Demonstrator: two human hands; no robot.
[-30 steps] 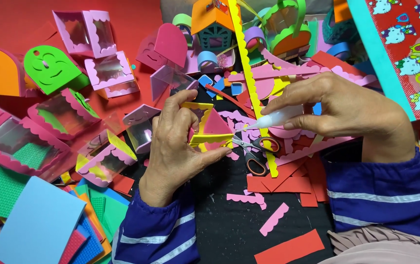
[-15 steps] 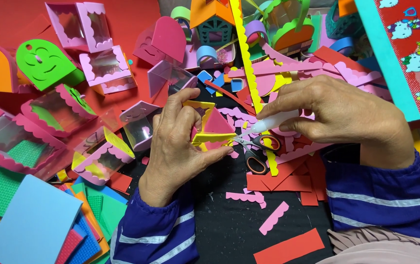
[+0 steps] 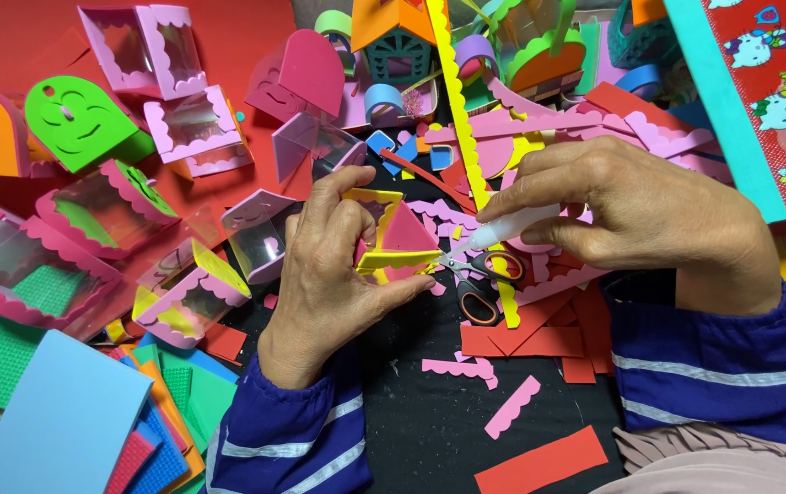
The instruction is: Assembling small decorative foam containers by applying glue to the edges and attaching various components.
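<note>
The left hand [image 3: 333, 274] pinches a small pink and yellow foam box [image 3: 391, 240] between thumb and curled fingers, near the centre of the black mat [image 3: 420, 430]. The right hand [image 3: 631, 215], at three o'clock from it, grips a white glue tube [image 3: 512, 227], nozzle pointing at the box. Small scissors [image 3: 475, 285] lie just beside the box at four o'clock. A pale blue foam sheet [image 3: 59, 421] sits at eight o'clock

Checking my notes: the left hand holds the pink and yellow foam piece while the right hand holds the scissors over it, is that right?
Not quite. In the head view the right hand holds a white glue tube; the scissors lie on the table. The left hand does hold the pink and yellow foam piece.
</note>
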